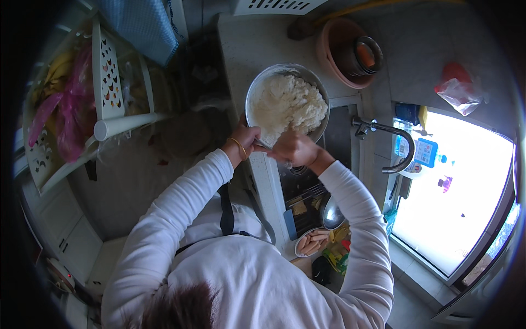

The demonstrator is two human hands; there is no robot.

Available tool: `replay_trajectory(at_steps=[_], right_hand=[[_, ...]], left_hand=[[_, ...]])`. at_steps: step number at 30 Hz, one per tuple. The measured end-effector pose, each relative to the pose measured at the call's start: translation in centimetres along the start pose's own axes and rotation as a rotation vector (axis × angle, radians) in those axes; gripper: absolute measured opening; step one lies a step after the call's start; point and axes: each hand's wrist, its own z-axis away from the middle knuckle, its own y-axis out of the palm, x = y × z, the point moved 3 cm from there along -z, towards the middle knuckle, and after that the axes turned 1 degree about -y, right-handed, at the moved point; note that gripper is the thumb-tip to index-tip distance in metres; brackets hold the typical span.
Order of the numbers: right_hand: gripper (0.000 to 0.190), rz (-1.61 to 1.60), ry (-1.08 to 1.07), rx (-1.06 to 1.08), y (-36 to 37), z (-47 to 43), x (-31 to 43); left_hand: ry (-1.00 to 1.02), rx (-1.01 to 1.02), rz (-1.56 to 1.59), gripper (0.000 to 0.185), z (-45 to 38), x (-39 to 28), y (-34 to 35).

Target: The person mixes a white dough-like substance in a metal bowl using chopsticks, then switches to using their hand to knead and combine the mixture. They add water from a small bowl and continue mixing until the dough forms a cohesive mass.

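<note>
A round metal bowl stands tilted by the sink's edge, holding a lumpy, pale dough-like mass with drier, floury-looking stuff on its left side. My left hand, with a yellow band at the wrist, grips the bowl's near-left rim. Over the near rim is my right hand, its fingers curled into a fist next to the mass. A small whitish bit shows under that fist. Whether the right hand grips a utensil or some of the mass is hidden.
Right of the bowl are the dark sink and a curved metal faucet. A pink basin with stacked pots sits behind. Nearer me are a bowl of sausages and a metal lid. A white rack stands left.
</note>
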Motion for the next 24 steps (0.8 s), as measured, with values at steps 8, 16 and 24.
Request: replay_trajectory(at_steps=[8,16,24], right_hand=[[0.030,-0.332,0.593,-0.757,-5.3,1.9,-5.8],[0.026,-0.832,0.848,-1.366,-6.1,3.9,-12.2],[0.066,-0.062,1.059,-1.109,-5.8,14.1,0.3]], left_hand=[[-0.023,0.009,-0.035,0.080,1.1,-0.9,0.3],[-0.076,0.133,0.038,0.087,0.8,-1.1,0.3],[-0.129,0.228,0.148,0.081,0.1,1.7,0.2]])
